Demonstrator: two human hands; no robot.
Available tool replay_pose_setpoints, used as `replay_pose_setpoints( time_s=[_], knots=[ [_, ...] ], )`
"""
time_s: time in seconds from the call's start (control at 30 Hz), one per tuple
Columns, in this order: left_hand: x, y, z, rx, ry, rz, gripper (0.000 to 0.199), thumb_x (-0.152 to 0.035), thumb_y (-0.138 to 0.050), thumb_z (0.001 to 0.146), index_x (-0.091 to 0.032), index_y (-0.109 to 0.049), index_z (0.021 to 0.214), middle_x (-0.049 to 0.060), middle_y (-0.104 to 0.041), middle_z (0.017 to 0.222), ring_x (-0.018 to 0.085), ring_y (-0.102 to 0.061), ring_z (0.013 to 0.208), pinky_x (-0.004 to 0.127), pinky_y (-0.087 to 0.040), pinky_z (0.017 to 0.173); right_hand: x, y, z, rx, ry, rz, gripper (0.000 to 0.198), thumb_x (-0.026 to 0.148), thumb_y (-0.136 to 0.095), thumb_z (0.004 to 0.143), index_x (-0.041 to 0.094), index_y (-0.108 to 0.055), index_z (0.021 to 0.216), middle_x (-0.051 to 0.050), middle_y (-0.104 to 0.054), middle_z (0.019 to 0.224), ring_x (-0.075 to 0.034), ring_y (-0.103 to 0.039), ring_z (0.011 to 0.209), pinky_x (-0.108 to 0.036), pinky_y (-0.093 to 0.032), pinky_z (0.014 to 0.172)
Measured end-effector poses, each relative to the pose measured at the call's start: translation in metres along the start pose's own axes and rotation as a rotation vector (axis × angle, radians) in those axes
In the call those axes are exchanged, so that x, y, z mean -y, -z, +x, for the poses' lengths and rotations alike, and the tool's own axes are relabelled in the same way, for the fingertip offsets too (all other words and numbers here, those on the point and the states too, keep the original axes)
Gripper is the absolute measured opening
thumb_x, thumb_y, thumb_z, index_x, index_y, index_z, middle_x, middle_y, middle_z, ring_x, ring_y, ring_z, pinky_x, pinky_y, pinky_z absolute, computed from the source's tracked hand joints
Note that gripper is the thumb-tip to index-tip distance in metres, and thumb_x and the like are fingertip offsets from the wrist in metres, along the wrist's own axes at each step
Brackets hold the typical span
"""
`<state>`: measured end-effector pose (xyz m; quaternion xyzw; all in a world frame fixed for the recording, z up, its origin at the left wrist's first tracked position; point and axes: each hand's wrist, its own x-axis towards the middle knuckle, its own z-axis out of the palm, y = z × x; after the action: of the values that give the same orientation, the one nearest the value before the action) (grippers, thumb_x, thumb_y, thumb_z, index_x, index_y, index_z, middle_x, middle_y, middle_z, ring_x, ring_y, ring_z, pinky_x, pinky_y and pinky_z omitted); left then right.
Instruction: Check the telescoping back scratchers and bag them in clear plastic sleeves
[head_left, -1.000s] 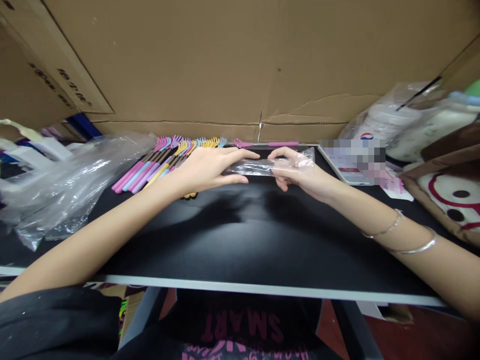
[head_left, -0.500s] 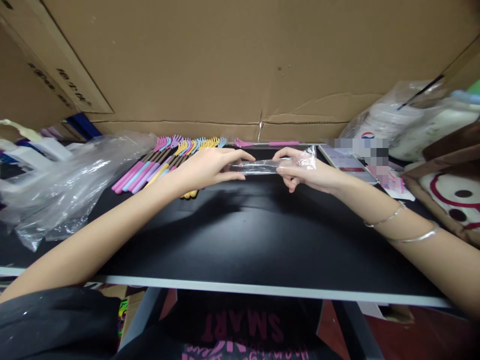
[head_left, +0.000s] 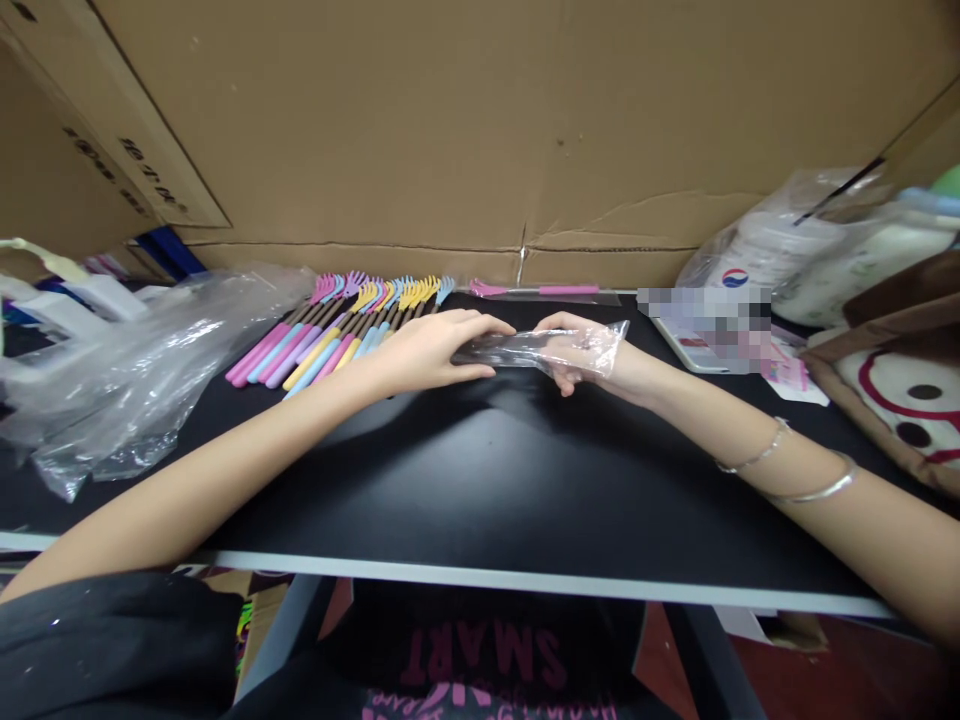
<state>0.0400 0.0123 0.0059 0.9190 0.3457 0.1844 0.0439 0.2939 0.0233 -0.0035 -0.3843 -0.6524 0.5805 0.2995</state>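
A narrow clear plastic sleeve [head_left: 517, 346] is stretched between my two hands above the black table. My left hand [head_left: 427, 352] has its left end between thumb and fingers. At the other end, my right hand [head_left: 574, 352] has curled fingers behind the film, and the sleeve's loose end lies over the palm. Whether anything is inside the sleeve cannot be made out. Beside my left hand lies a row of back scratchers [head_left: 300, 345] with claw heads and pink, blue, purple and yellow handles. A pink back scratcher in clear wrapping [head_left: 566, 290] lies behind my hands.
A pile of clear plastic bags [head_left: 150, 370] covers the left side. Tall cardboard [head_left: 450, 130] walls the back. On the right are a phone-like device [head_left: 694, 355], a bagged white tub [head_left: 780, 250] and a brown bag with a cartoon face [head_left: 900, 390]. A pale front edge [head_left: 525, 576] borders the table.
My right hand has shifted slightly left and lower, and the sleeve's right end now spreads over it. My left hand has barely moved.
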Motion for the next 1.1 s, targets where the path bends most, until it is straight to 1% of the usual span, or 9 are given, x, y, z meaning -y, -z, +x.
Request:
replay_pose_setpoints(
  time_s=[0.17, 0.3, 0.4, 0.5, 0.6, 0.7, 0.8, 0.93, 1.1],
  knots=[
    [0.0, -0.002, 0.002, 0.036, 0.011, -0.005, 0.034, -0.038, -0.056, 0.092, -0.031, -0.059, 0.126, -0.002, -0.07, 0.116, 0.016, -0.065, 0.1, 0.023, -0.044, 0.081, -0.004, 0.008, 0.002, 0.17, -0.058, -0.115, 0.058, 0.051, -0.08, 0.069, 0.019, -0.051, 0.108, 0.008, -0.059, 0.059, -0.01, -0.057, 0.049, -0.025, -0.048, 0.052],
    [0.016, 0.006, 0.004, 0.035, 0.002, -0.078, 0.035, -0.044, -0.057, 0.091, -0.029, -0.065, 0.121, -0.001, -0.072, 0.114, 0.015, -0.067, 0.093, 0.022, -0.044, 0.077, -0.001, 0.024, 0.002, 0.271, -0.117, -0.182, 0.054, 0.053, -0.075, 0.074, 0.019, -0.055, 0.11, 0.004, -0.06, 0.067, -0.012, -0.063, 0.062, -0.028, -0.052, 0.061],
    [0.034, 0.015, 0.004, -0.025, 0.011, -0.103, 0.037, -0.047, -0.056, 0.091, -0.026, -0.068, 0.119, 0.001, -0.073, 0.112, 0.016, -0.067, 0.091, 0.023, -0.044, 0.077, 0.003, 0.034, 0.004, 0.283, -0.095, -0.258, 0.05, 0.054, -0.068, 0.08, 0.019, -0.055, 0.113, 0.002, -0.061, 0.072, -0.013, -0.063, 0.068, -0.028, -0.052, 0.065],
    [0.047, 0.026, 0.002, -0.141, 0.098, -0.079, 0.037, -0.047, -0.058, 0.089, -0.026, -0.07, 0.117, 0.003, -0.074, 0.109, 0.017, -0.066, 0.089, 0.024, -0.044, 0.074, 0.005, 0.034, 0.01, 0.305, -0.044, -0.416, 0.046, 0.053, -0.064, 0.084, 0.018, -0.056, 0.113, -0.001, -0.064, 0.076, -0.015, -0.062, 0.072, -0.03, -0.051, 0.067],
    [0.056, 0.037, -0.001, -0.225, 0.163, -0.09, 0.037, -0.046, -0.058, 0.089, -0.024, -0.07, 0.116, 0.004, -0.074, 0.111, 0.016, -0.066, 0.087, 0.024, -0.044, 0.073, 0.004, 0.018, 0.022, 0.244, 0.119, -0.582, 0.035, 0.045, -0.061, 0.086, 0.017, -0.059, 0.106, -0.004, -0.066, 0.083, -0.016, -0.062, 0.076, -0.032, -0.05, 0.072],
    [0.06, 0.042, -0.004, -0.272, 0.19, -0.083, 0.037, -0.045, -0.056, 0.09, -0.022, -0.07, 0.115, 0.005, -0.073, 0.113, 0.016, -0.065, 0.088, 0.025, -0.046, 0.077, 0.004, -0.012, 0.04, 0.169, 0.344, -0.74, 0.022, 0.032, -0.054, 0.09, 0.017, -0.063, 0.102, -0.008, -0.068, 0.099, -0.019, -0.062, 0.092, -0.035, -0.048, 0.083],
    [0.063, 0.042, -0.005, -0.272, 0.203, -0.045, 0.035, -0.044, -0.056, 0.09, -0.023, -0.07, 0.115, 0.004, -0.073, 0.113, 0.016, -0.066, 0.089, 0.026, -0.046, 0.08, 0.007, -0.045, 0.06, 0.13, 0.52, -0.968, 0.021, 0.022, -0.053, 0.089, 0.017, -0.064, 0.108, -0.009, -0.067, 0.112, -0.022, -0.056, 0.106, -0.041, -0.043, 0.096],
    [0.064, 0.043, -0.007, -0.271, 0.225, 0.016, 0.034, -0.044, -0.055, 0.091, -0.026, -0.069, 0.116, 0.003, -0.073, 0.114, 0.016, -0.066, 0.089, 0.025, -0.046, 0.079, 0.01, -0.074, 0.083, 0.121, 0.564, -1.17, 0.03, 0.015, -0.052, 0.09, 0.018, -0.06, 0.119, -0.01, -0.061, 0.129, -0.025, -0.049, 0.117, -0.039, -0.046, 0.092],
    [0.062, 0.045, -0.007, -0.256, 0.241, 0.051, 0.034, -0.047, -0.053, 0.091, -0.029, -0.069, 0.115, 0.001, -0.073, 0.113, 0.015, -0.066, 0.086, 0.026, -0.046, 0.078, 0.005, -0.078, 0.098, 0.122, 0.593, -1.275, 0.028, 0.024, -0.054, 0.094, 0.017, -0.061, 0.119, -0.01, -0.062, 0.126, -0.025, -0.048, 0.116, -0.037, -0.046, 0.088]
  ],
)
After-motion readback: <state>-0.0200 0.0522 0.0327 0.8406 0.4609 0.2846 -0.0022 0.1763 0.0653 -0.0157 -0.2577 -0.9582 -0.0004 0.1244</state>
